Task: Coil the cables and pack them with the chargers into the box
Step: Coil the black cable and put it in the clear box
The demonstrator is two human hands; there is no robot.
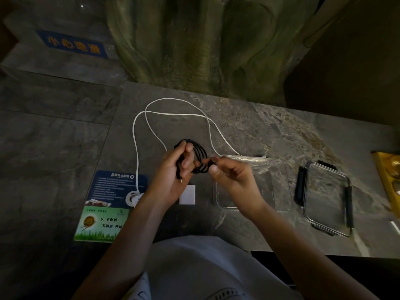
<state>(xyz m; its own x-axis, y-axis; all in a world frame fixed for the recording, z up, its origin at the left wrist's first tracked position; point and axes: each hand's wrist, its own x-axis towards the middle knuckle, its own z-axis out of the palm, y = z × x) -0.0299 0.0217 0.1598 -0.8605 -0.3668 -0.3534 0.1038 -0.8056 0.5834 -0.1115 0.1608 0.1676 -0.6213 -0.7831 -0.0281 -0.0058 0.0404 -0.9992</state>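
Note:
A black cable (200,153) is wound in several loops above the table. My left hand (173,176) grips the coil, and one plug end hangs below its fingers. My right hand (229,176) pinches the cable's other end beside the coil. A white cable (184,114) lies uncoiled on the stone table, one end at a round white charger (133,198). A white square charger (187,194) lies under my left hand. The clear plastic box (281,187) stands open just right of my hands, and its lid (326,198) with black clips lies further right.
A blue and green printed card (104,213) is stuck on the table at the left. A yellow object (389,176) sits at the right edge. A rough green pillar (205,44) rises behind the table. The table's front edge runs close to my lap.

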